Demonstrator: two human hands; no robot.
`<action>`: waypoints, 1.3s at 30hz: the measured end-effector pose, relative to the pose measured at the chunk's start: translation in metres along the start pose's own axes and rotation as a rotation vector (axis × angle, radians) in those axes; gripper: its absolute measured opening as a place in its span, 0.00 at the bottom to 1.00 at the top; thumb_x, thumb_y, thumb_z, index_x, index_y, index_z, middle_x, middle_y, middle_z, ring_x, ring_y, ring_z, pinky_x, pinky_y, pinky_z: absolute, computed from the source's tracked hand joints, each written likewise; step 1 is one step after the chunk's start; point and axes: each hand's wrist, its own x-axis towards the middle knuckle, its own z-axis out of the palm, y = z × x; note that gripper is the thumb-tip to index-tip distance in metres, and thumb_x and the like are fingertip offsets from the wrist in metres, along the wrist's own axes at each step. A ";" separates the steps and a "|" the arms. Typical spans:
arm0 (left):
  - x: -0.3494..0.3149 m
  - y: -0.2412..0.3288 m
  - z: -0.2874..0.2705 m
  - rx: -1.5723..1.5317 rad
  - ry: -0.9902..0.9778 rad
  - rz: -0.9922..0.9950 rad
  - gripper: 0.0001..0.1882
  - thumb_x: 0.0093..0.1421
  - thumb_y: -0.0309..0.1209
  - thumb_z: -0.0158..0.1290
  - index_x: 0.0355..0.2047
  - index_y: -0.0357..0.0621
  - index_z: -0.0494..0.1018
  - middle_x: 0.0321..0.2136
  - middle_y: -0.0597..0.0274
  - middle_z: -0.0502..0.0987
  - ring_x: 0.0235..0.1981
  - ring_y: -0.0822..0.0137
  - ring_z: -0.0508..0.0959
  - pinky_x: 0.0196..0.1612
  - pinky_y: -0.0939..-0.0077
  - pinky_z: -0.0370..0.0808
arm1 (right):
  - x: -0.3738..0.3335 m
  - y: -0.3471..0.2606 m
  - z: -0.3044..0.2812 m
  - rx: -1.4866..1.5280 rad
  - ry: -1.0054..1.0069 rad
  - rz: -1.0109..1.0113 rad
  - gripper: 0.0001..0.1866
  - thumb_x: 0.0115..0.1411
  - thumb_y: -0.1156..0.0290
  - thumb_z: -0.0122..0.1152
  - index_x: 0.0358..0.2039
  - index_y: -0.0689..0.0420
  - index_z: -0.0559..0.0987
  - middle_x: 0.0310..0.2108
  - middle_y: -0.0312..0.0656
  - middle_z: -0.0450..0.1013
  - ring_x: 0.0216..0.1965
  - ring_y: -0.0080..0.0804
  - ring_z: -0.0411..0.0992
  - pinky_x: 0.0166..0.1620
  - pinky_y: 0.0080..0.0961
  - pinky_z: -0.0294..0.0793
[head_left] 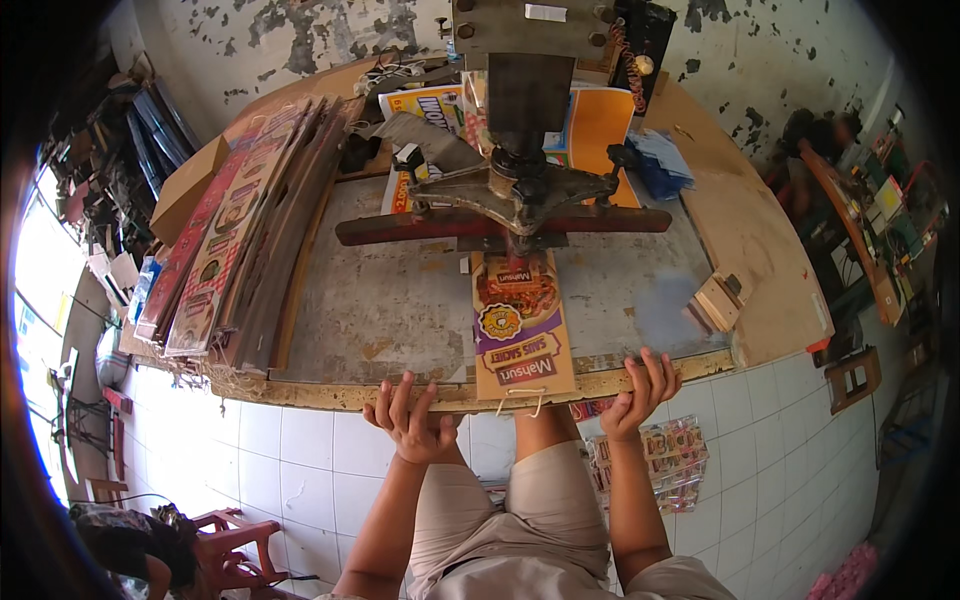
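Both hands at the bench edge, printed card under the press.

Left hand (412, 420) and right hand (640, 393) spread open, gripping nothing, flanking the printed card (520, 330) lying flat beneath the press head (520, 180). Risky: fingers near the card, could get caught; overhanging card could skew or slip off bench (400, 310).
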 end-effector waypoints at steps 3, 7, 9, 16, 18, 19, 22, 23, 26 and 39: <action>0.000 0.001 0.001 -0.008 0.009 -0.008 0.26 0.74 0.56 0.48 0.58 0.58 0.83 0.70 0.57 0.77 0.78 0.48 0.62 0.84 0.42 0.37 | 0.001 0.000 0.001 -0.004 0.006 -0.003 0.31 0.85 0.49 0.34 0.59 0.56 0.84 0.68 0.46 0.76 0.76 0.51 0.62 0.78 0.60 0.46; 0.002 0.001 0.002 0.028 -0.014 0.017 0.26 0.74 0.54 0.46 0.61 0.56 0.79 0.71 0.53 0.74 0.78 0.45 0.61 0.82 0.39 0.40 | 0.002 0.001 0.003 -0.001 0.018 -0.005 0.31 0.85 0.50 0.33 0.58 0.56 0.84 0.68 0.46 0.76 0.75 0.51 0.62 0.78 0.59 0.46; 0.003 0.001 0.001 0.048 -0.029 0.033 0.26 0.74 0.53 0.45 0.62 0.54 0.76 0.71 0.52 0.73 0.78 0.43 0.61 0.82 0.37 0.41 | 0.002 0.001 0.003 0.000 0.018 -0.002 0.31 0.85 0.50 0.33 0.58 0.56 0.84 0.68 0.45 0.77 0.75 0.51 0.62 0.79 0.59 0.45; 0.000 0.003 0.003 0.003 -0.006 -0.002 0.25 0.73 0.54 0.48 0.59 0.57 0.81 0.71 0.56 0.76 0.78 0.47 0.61 0.83 0.40 0.37 | 0.002 0.001 0.002 0.005 0.012 0.006 0.31 0.85 0.50 0.33 0.58 0.55 0.84 0.67 0.45 0.77 0.75 0.51 0.63 0.79 0.60 0.44; -0.001 0.002 0.004 -0.016 0.007 -0.014 0.24 0.72 0.54 0.50 0.58 0.58 0.83 0.70 0.58 0.77 0.79 0.49 0.61 0.84 0.42 0.36 | 0.002 0.001 0.002 0.009 0.012 0.007 0.31 0.85 0.50 0.33 0.58 0.55 0.84 0.67 0.45 0.77 0.75 0.51 0.63 0.79 0.60 0.44; -0.002 0.002 0.004 -0.018 0.008 -0.012 0.24 0.72 0.54 0.50 0.58 0.58 0.83 0.70 0.58 0.77 0.79 0.49 0.61 0.84 0.42 0.36 | 0.002 0.001 0.002 0.012 0.013 0.007 0.31 0.85 0.50 0.33 0.58 0.55 0.84 0.67 0.45 0.77 0.75 0.51 0.63 0.79 0.60 0.43; -0.002 0.001 0.004 -0.016 0.008 -0.006 0.24 0.71 0.54 0.50 0.58 0.59 0.83 0.70 0.58 0.76 0.79 0.50 0.61 0.84 0.42 0.35 | 0.001 0.001 0.002 0.014 0.013 0.012 0.31 0.85 0.50 0.33 0.58 0.55 0.84 0.67 0.45 0.77 0.75 0.51 0.63 0.80 0.60 0.42; -0.002 0.002 0.004 -0.014 0.008 -0.004 0.24 0.71 0.54 0.50 0.58 0.59 0.83 0.71 0.58 0.76 0.79 0.50 0.61 0.84 0.42 0.35 | 0.000 0.001 0.002 0.014 0.013 0.015 0.31 0.85 0.49 0.33 0.58 0.55 0.84 0.67 0.45 0.77 0.75 0.51 0.63 0.80 0.60 0.42; -0.003 0.001 0.004 -0.018 0.007 -0.002 0.24 0.71 0.54 0.50 0.58 0.59 0.83 0.71 0.59 0.76 0.79 0.51 0.60 0.84 0.42 0.35 | 0.000 0.001 0.001 0.004 0.003 0.020 0.31 0.85 0.49 0.33 0.59 0.55 0.84 0.68 0.45 0.77 0.75 0.52 0.63 0.81 0.60 0.41; -0.005 -0.001 0.005 -0.027 0.020 -0.004 0.24 0.71 0.55 0.50 0.57 0.60 0.83 0.70 0.60 0.76 0.78 0.51 0.61 0.84 0.42 0.35 | -0.001 0.000 0.002 0.006 0.014 0.019 0.30 0.85 0.49 0.33 0.59 0.52 0.84 0.67 0.43 0.77 0.75 0.51 0.63 0.80 0.61 0.42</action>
